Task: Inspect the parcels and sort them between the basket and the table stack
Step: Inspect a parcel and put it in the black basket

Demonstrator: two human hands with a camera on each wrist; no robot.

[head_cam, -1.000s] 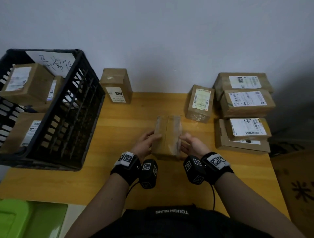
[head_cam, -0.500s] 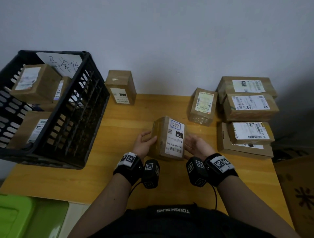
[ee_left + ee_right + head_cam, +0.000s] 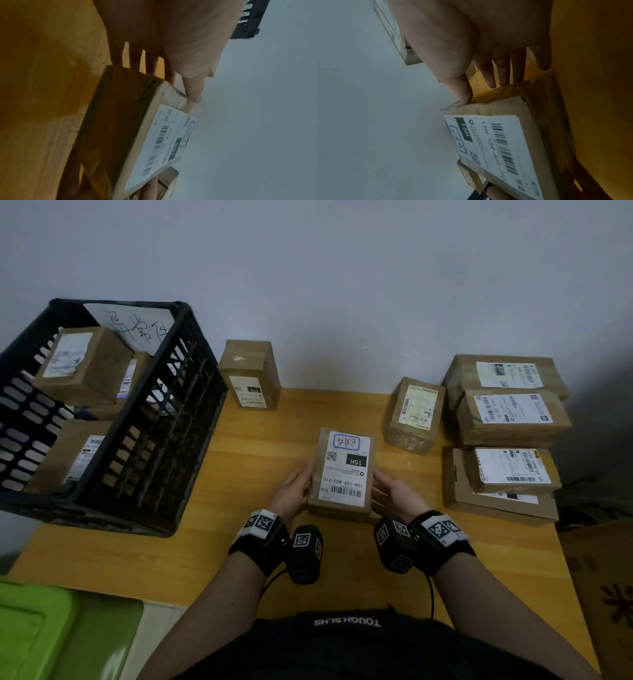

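A brown cardboard parcel [image 3: 344, 470] with a white label marked 15H faces up over the middle of the wooden table [image 3: 239, 467]. My left hand [image 3: 294, 487] holds its left side and my right hand [image 3: 394, 494] its right side. In the left wrist view the left hand [image 3: 171, 81] has its thumb on the parcel [image 3: 128, 128] top edge and its fingers behind it. In the right wrist view the right hand [image 3: 479, 88] does the same on the parcel [image 3: 513, 135]. The black basket [image 3: 154, 440] stands at the left with several parcels inside. The table stack [image 3: 510, 419] is at the right.
One parcel [image 3: 250, 374] stands upright against the wall beside the basket. Another parcel [image 3: 414, 416] lies between the held one and the stack. A green bin [image 3: 51, 628] sits below the table's front left corner. A patterned box [image 3: 603, 594] is on the floor at the right.
Both hands turned the parcel over: a plain taped side faced up a second ago, and now the labelled face lies flat towards me.
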